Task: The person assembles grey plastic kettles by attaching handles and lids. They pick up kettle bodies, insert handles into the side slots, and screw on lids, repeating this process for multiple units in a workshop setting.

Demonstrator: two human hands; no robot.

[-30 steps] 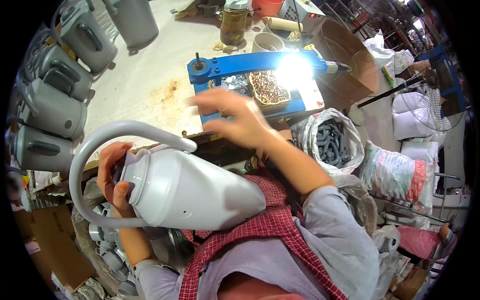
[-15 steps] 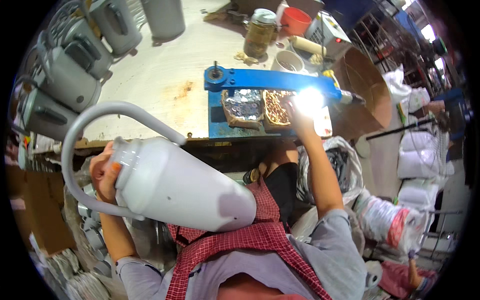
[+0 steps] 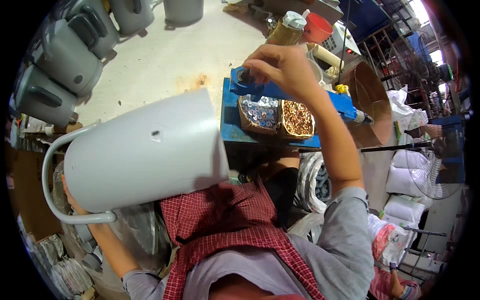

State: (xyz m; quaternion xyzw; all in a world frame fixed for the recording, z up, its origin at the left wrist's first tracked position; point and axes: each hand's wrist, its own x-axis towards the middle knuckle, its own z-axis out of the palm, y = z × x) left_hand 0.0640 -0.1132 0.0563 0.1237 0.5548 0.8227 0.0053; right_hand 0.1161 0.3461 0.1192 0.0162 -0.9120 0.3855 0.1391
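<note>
A large pale-grey plastic jug shell (image 3: 145, 150) with a looped handle (image 3: 46, 175) lies sideways over my lap, a small hole in its wall facing up. My left hand (image 3: 74, 197) grips its left end from below; most of the fingers are hidden behind it. My right hand (image 3: 282, 70) is closed in a pinch at the left tip of a blue tool arm (image 3: 340, 102). What lies between those fingertips is too small or covered to see. Beneath the arm stand a box of silvery washers (image 3: 260, 112) and a box of small copper-coloured rivets (image 3: 297, 120).
Several grey jugs with dark handles (image 3: 65, 60) line the table's left side. Behind the blue arm stand a lidded jar (image 3: 287, 30), a red bowl (image 3: 318, 27) and a brown curved bin (image 3: 372, 100). A fan (image 3: 432, 167) and white sacks (image 3: 407, 172) are at right.
My right hand has moved left from the rivet box to the blue arm's tip. The jug shell has turned, its right end swinging up towards the table. The bright glare on the arm is gone.
</note>
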